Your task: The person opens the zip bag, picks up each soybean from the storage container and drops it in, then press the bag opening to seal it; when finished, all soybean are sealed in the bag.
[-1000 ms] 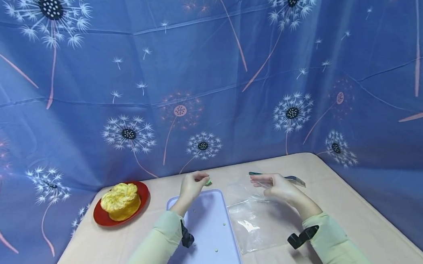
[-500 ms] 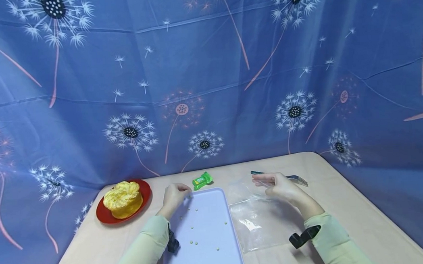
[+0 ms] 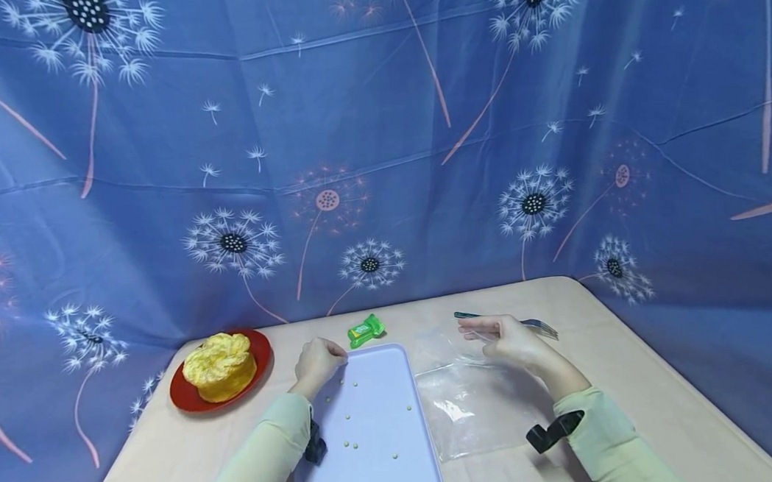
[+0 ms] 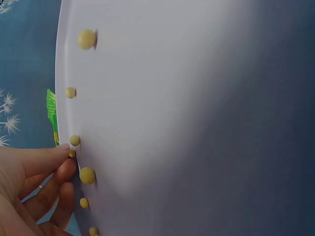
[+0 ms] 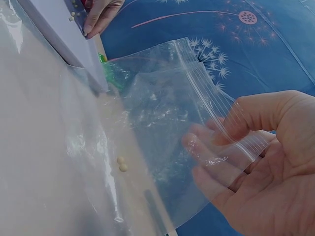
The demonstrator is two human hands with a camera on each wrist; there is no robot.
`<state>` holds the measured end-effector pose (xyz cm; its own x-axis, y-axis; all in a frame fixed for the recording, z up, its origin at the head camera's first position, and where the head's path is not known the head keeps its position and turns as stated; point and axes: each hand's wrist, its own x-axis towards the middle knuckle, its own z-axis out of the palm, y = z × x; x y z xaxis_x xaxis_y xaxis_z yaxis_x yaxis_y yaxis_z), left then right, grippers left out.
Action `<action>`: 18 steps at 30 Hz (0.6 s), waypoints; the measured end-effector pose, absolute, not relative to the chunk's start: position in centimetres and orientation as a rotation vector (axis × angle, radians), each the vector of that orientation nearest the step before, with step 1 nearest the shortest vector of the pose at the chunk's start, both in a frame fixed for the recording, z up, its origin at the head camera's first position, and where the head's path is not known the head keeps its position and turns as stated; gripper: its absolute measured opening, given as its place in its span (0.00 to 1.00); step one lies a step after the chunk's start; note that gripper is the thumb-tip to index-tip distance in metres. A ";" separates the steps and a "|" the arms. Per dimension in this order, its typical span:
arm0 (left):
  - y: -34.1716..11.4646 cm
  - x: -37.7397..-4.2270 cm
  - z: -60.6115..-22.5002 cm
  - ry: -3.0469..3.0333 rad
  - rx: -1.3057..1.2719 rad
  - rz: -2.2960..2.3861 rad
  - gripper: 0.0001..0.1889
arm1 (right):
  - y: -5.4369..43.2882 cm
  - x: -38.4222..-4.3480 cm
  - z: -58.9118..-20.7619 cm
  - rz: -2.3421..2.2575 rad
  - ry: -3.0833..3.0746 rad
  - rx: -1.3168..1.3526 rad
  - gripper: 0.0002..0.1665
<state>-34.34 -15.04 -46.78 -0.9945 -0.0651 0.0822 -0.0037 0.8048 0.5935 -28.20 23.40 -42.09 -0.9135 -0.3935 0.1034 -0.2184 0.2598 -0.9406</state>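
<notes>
At the far left corner of the lavender tray (image 3: 383,411), my left hand (image 3: 318,363) pinches a small round yellow soybean (image 4: 72,153) between thumb and fingertip, right at the tray's rim. Several more soybeans (image 4: 87,39) lie scattered over the tray floor. My right hand (image 3: 515,344) holds up the mouth of a clear zip-top bag (image 5: 147,103), thumb outside near the zip strip and fingers showing through the plastic. Two soybeans (image 5: 122,164) show inside the bag. Its lower part lies flat on the table, right beside the tray.
A green wrapped packet (image 3: 366,331) lies just beyond the tray's far edge. Behind my right hand is a fork (image 3: 540,327) with a dark green handle. At the left, a red plate (image 3: 265,366) bears a yellow cake-like bun (image 3: 221,367). A blue dandelion-print cloth (image 3: 381,160) hangs behind the table.
My left hand has come back from over the green packet, moving left and nearer to the tray's far left corner, so the packet now shows fully. The right hand has stayed at the bag.
</notes>
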 end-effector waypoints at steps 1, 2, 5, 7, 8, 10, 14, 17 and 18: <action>-15.0 -34.3 -46.8 -2.894 0.050 -0.942 0.02 | 23.4 -28.2 -42.1 -1.729 2.369 -0.576 0.44; -15.0 -34.3 -46.7 -2.896 0.047 -0.935 0.02 | 23.4 -28.2 -42.1 -1.729 2.367 -0.574 0.44; -14.9 -34.2 -46.7 -2.905 0.056 -0.923 0.02 | 23.4 -28.2 -42.1 -1.735 2.361 -0.562 0.44; -14.8 -34.2 -46.7 -2.906 0.063 -0.915 0.03 | 23.5 -28.2 -42.1 -1.734 2.361 -0.562 0.44; -14.8 -34.2 -46.7 -2.907 0.065 -0.911 0.03 | 23.5 -28.2 -42.1 -1.731 2.363 -0.563 0.44; -14.7 -34.2 -46.7 -2.911 0.068 -0.908 0.04 | 23.5 -28.1 -42.1 -1.728 2.363 -0.572 0.44; -14.6 -34.1 -46.7 -2.909 0.053 -0.926 0.04 | 23.5 -28.1 -42.0 -1.722 2.371 -0.572 0.44; -14.3 -34.1 -46.5 -2.880 0.010 -0.969 0.02 | 23.5 -28.0 -42.0 -1.719 2.386 -0.559 0.44; -14.2 -34.0 -46.3 -2.868 -0.011 -0.992 0.02 | 23.5 -28.0 -42.0 -1.719 2.391 -0.555 0.44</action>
<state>-34.03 -14.16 -46.34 -0.9943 -0.0279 0.1033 0.0419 0.7869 0.6157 -28.01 23.47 -41.96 -0.9212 -0.3771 0.0961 -0.2112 0.2769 -0.9374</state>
